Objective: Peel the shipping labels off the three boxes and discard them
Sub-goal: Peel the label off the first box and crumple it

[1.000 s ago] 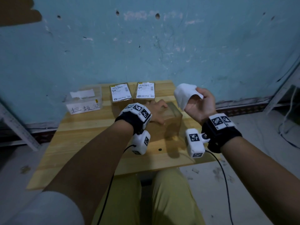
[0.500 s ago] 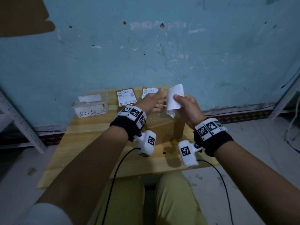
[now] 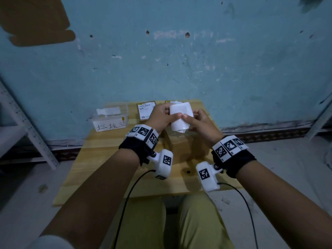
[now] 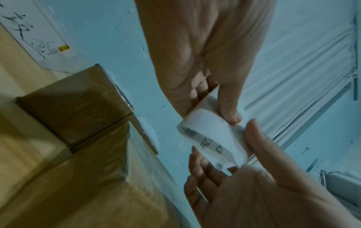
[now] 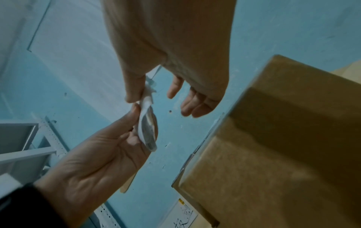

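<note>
A scuffed turquoise plaster wall (image 3: 179,69), pocked with small holes and a bare brown patch (image 3: 36,20) at its upper left, backs the pale wooden surface (image 3: 100,159). Grey concrete floor (image 3: 287,168) surrounds it; a white perforated metal rack (image 3: 27,130) stands left, in dim light.

The peeled label (image 3: 180,116) is thin white paper, matt on its blank side and curling. The near box (image 3: 186,148) is brown cardboard under glossy clear tape that catches the light. The desk (image 3: 100,159) is pale wood with a smooth, planked top. The bin (image 3: 109,121) looks like translucent plastic. The wall (image 3: 179,69) is rough, chipped blue paint.
</note>
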